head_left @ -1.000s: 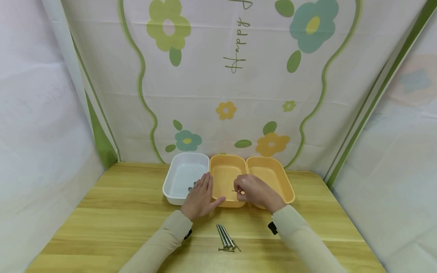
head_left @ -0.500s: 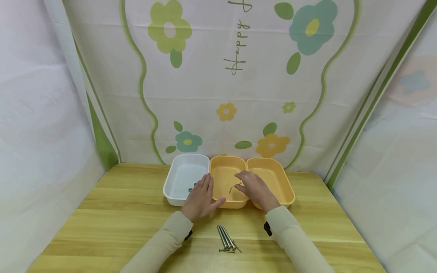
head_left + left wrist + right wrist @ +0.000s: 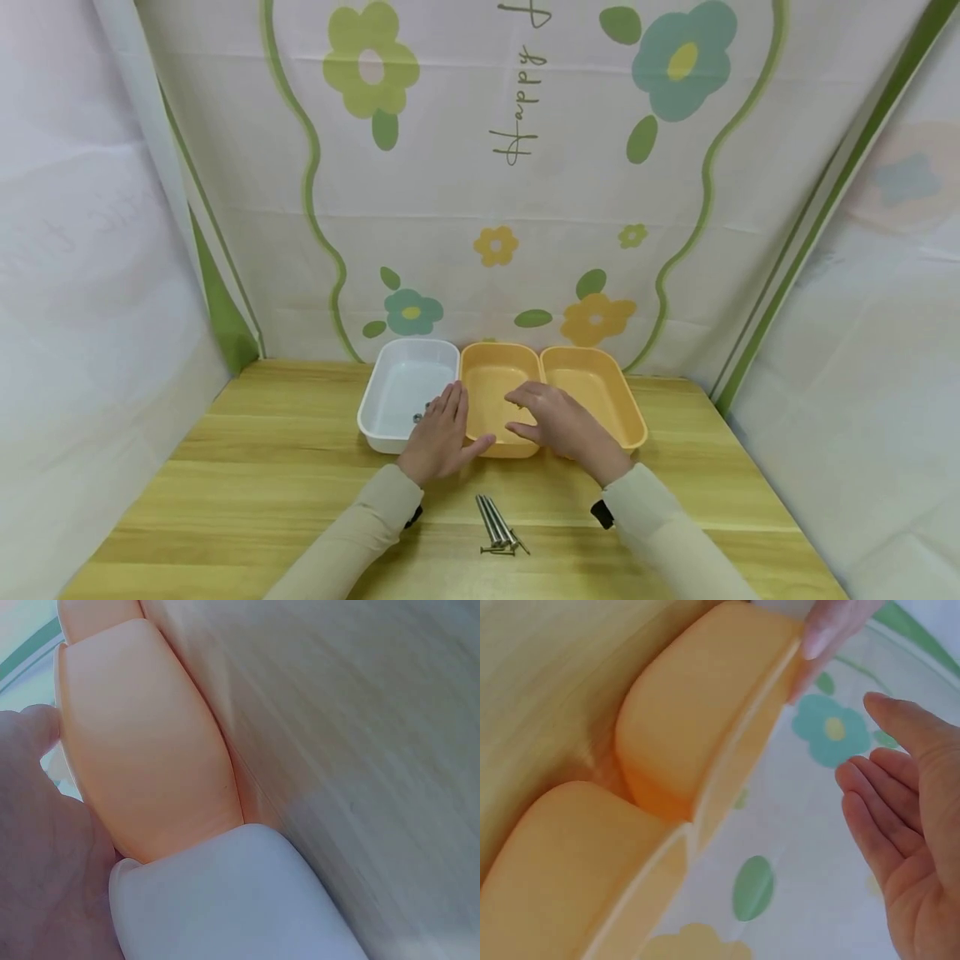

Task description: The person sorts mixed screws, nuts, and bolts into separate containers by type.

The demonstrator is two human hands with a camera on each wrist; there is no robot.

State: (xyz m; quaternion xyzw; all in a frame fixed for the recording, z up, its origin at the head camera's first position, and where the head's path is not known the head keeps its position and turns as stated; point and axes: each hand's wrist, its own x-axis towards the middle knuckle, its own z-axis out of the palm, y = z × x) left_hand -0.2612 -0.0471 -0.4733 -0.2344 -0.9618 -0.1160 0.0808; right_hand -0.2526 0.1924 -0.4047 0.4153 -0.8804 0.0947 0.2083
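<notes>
My left hand [image 3: 437,437] lies with straight fingers along the adjoining rims of a white bin [image 3: 378,434] and the middle yellow bin [image 3: 495,450]. Its thumb reaches over the yellow bin's front rim, which the left wrist view shows too. Above the middle bin, my right hand [image 3: 562,423] has thumb and fingers spread apart, and in the right wrist view nothing is between them. A tiny brass-coloured piece [image 3: 521,407] shows behind its fingers; its kind is unclear. Small metal nuts [image 3: 417,417] lie in the white bin, partly hidden by my left hand.
On the wooden table [image 3: 225,500], in front of the bins, lie several long silver nail-like fasteners [image 3: 492,521] with thin brass-coloured ones [image 3: 497,551] beside them. Another yellow bin [image 3: 633,400] stands at the right. A flowered cloth [image 3: 420,192] hangs behind the bins.
My right hand was pinching a thin brass-coloured nail-like fastener over the middle bin, then spread its fingers and let it go. My left hand stayed in place.
</notes>
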